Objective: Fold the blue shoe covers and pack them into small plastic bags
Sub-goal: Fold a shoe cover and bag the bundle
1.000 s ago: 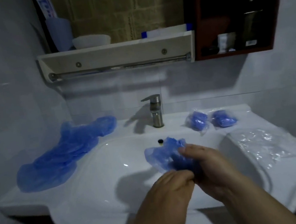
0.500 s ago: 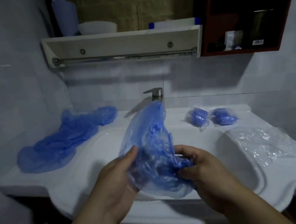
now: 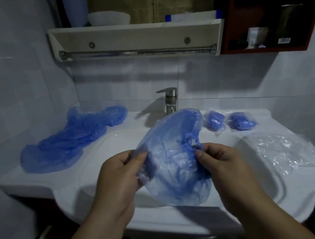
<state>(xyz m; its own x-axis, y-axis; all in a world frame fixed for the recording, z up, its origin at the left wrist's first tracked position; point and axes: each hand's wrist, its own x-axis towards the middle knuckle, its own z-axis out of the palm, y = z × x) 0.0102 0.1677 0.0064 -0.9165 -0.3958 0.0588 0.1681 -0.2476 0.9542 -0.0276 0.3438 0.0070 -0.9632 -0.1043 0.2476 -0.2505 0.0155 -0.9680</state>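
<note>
Above a white sink, the left hand and right hand are each pinching a spread blue shoe cover with curled fingers. More covers are lying on the counter, left.

The shoe cover you hold spread hides the foot of the faucet and the middle of the sink behind it, while the cabinet at the top right runs off the edge, the label inside it too small to read.
</note>
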